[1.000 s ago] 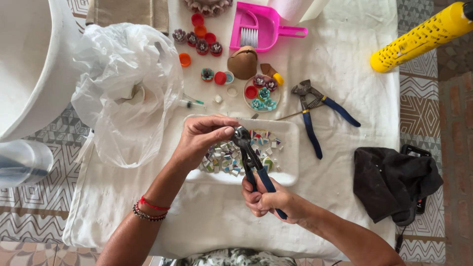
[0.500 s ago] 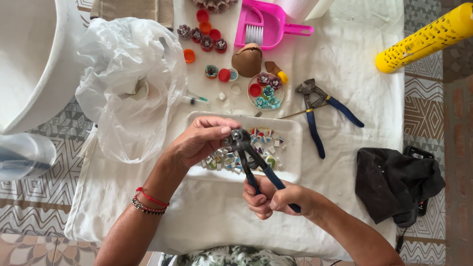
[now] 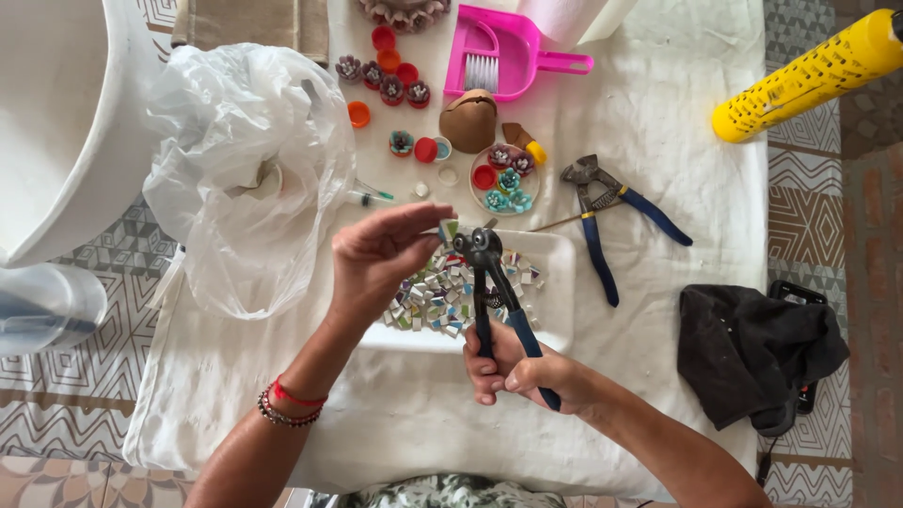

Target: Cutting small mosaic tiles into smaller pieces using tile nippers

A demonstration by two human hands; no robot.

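Far left of frame: one white plastic chair [image 3: 66, 122], partly cut off by the edge. Beside it, on the white cloth [image 3: 658, 113] covering the table, lies one crumpled clear plastic bag [image 3: 245, 169].

Centre left: left hand [image 3: 376, 259], fingers nearly closed in a pinch on one small tile piece [image 3: 449, 229], held at the head of the nippers. Two bracelets on that wrist, one red, one dark beaded.

Centre: right hand [image 3: 517, 372] wrapped closed around both blue handles of one pair of wheeled tile nippers [image 3: 489, 282], head pointing up, meeting the tile piece. Whether the wheels bite the piece, cannot tell. Below both hands, one white rectangular tray [image 3: 555, 301] with a heap of cut mosaic pieces [image 3: 437, 292]; too many and too small to count.

Upper centre: loose bottle caps [image 3: 390, 61], red and orange, some filled; exact count unclear. One brown rounded shell-like object [image 3: 468, 122]. One small round dish [image 3: 503, 179] holding more caps. One pink dustpan with brush [image 3: 503, 56].

Centre right: a second pair of blue-handled nippers [image 3: 607, 212], lying free on the cloth.

Right: one dark crumpled cloth [image 3: 752, 348]. Upper right: one yellow perforated tube [image 3: 809, 75].
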